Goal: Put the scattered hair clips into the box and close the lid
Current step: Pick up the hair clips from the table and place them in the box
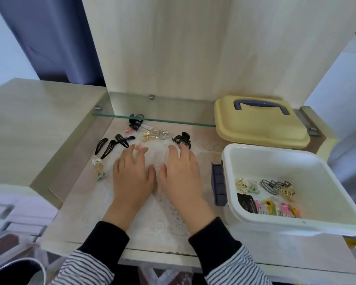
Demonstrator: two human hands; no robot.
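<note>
The bench (74, 202) carries a white box (296, 161) on the right side, open, with several hair clips (269, 198) lying on its bottom. The yellow lid (255, 124) lies just behind it. The left hand (132, 177) and the right hand (181, 177) rest flat in the middle, fingers (174, 153) stretched, holding nothing. Beyond them lie black snap clips (111, 146), gold clips (154, 135) and a black claw clip (182, 139), which the right fingers perhaps touch.
</note>
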